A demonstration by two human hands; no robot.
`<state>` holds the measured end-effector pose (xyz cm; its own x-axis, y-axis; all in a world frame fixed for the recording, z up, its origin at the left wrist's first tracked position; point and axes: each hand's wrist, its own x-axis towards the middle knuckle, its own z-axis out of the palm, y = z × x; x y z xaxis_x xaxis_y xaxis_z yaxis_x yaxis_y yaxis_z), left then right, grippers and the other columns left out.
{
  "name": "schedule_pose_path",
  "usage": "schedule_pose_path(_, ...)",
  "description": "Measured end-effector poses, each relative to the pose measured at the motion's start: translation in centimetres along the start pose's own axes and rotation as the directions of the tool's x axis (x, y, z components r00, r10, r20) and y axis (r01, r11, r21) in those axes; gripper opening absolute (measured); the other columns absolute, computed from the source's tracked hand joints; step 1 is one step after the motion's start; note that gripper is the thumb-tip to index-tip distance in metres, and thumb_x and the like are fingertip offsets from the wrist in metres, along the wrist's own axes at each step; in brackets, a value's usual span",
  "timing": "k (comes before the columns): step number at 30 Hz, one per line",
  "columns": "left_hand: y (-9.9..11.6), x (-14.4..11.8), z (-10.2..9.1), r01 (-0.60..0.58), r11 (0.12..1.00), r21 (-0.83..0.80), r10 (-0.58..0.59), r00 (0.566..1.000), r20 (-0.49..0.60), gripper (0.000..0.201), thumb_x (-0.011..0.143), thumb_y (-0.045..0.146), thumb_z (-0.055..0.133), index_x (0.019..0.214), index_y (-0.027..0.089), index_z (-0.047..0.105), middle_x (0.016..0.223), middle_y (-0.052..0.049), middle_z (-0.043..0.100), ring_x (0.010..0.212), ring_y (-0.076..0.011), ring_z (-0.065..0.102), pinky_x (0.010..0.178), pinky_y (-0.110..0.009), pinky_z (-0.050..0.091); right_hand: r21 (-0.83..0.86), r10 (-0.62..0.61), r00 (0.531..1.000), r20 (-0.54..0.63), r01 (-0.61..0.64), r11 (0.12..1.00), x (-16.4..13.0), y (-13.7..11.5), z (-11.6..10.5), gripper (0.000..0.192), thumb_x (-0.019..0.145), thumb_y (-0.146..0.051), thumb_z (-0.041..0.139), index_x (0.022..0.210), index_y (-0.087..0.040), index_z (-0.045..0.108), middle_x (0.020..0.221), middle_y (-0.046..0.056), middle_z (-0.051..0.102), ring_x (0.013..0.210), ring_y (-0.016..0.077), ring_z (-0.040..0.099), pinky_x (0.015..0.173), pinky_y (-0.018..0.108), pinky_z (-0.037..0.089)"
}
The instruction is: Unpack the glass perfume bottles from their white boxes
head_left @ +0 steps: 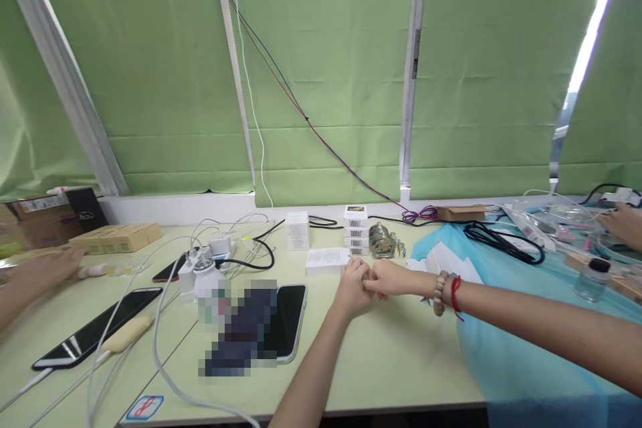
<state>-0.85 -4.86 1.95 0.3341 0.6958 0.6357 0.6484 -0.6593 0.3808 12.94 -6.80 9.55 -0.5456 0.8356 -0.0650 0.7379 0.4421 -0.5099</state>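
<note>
My left hand (354, 286) and my right hand (391, 278) meet over the table, fingers curled together. Whatever lies between them is hidden or too small to name. A bead bracelet and a red string circle my right wrist. Just behind my left hand lies a flat white box (325, 262). Beyond my hands, a stack of small white boxes (356, 233) stands beside a clear bag of brass-coloured pieces (382, 241), with a few small brass-coloured pieces (400, 247) next to it. An open white carton (444, 264) sits behind my right forearm.
Left of my arms lie a phone (288, 321), a power adapter with cables (203, 267) and a tablet (100, 328). Blue sheeting (506, 321) covers the right side, bearing a black cable (501, 242) and a small bottle (593, 279). Other people's hands (47, 271) reach in from both edges.
</note>
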Motion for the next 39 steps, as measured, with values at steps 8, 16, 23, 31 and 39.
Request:
schedule_pose_path(8, 0.2, 0.0, 0.1, -0.147, 0.989, 0.001, 0.146, 0.982, 0.12, 0.011, 0.059, 0.01, 0.053, 0.064, 0.02, 0.052, 0.082, -0.005, 0.055, 0.082, -0.0192, 0.048, 0.071, -0.032, 0.036, 0.356, 0.029, 0.999, 0.013, -0.032, 0.934, -2.2, 0.4, 1.7, 0.033, 0.082, -0.021, 0.035, 0.05, -0.019, 0.044, 0.054, 0.005, 0.056, 0.053, 0.0129, 0.054, 0.056, 0.024, 0.042)
schedule_pose_path(16, -1.9, 0.7, -2.0, 0.095, 0.983, -0.155, -0.121, 0.978, -0.168, 0.015, 0.055, 0.007, 0.045, 0.059, 0.02, 0.042, 0.069, -0.001, 0.05, 0.075, -0.0176, 0.047, 0.071, -0.03, 0.039, -0.387, -0.184, 0.983, -0.023, 0.161, 0.908, -7.2, 3.0, 2.1, 0.02, 0.071, -0.002, 0.039, 0.059, -0.019, 0.041, 0.065, 0.0, 0.052, 0.058, 0.0109, 0.042, 0.056, 0.024, 0.027)
schedule_pose_path(23, 0.1, 1.7, 0.9, 0.111, 0.953, -0.281, -0.16, 0.975, -0.157, 0.014, 0.056, 0.009, 0.048, 0.062, 0.021, 0.042, 0.07, 0.001, 0.048, 0.075, -0.0155, 0.048, 0.073, -0.027, 0.04, -0.342, 0.03, 0.979, -0.202, -0.099, 0.934, -5.6, 2.4, 2.4, 0.013, 0.079, -0.016, 0.043, 0.067, -0.016, 0.049, 0.06, -0.001, 0.048, 0.056, 0.0096, 0.038, 0.053, 0.022, 0.021)
schedule_pose_path(31, 0.9, 1.6, 1.5, 0.218, 0.84, -0.498, -0.326, 0.935, -0.141, 0.028, 0.059, 0.009, 0.05, 0.084, 0.02, 0.043, 0.083, -0.001, 0.051, 0.084, -0.015, 0.051, 0.082, -0.028, 0.039, -0.491, -0.098, 0.991, -0.089, 0.043, 0.87, -7.2, -0.2, 3.7, 0.018, 0.079, -0.021, 0.044, 0.066, -0.016, 0.055, 0.06, 0.002, 0.056, 0.053, 0.0102, 0.042, 0.051, 0.027, 0.014)
schedule_pose_path(39, 1.1, 1.5, 1.5, 0.264, 0.775, -0.574, -0.38, 0.92, -0.09, 0.018, 0.062, 0.012, 0.048, 0.078, 0.02, 0.046, 0.075, 0.002, 0.05, 0.065, -0.0106, 0.046, 0.067, -0.023, 0.038, -0.303, -0.198, 0.968, 0.153, 0.237, 0.923, -10.4, -2.9, 8.0, 0.019, 0.079, -0.029, 0.054, 0.067, -0.017, 0.063, 0.064, 0.002, 0.065, 0.059, 0.0107, 0.054, 0.052, 0.022, 0.026)
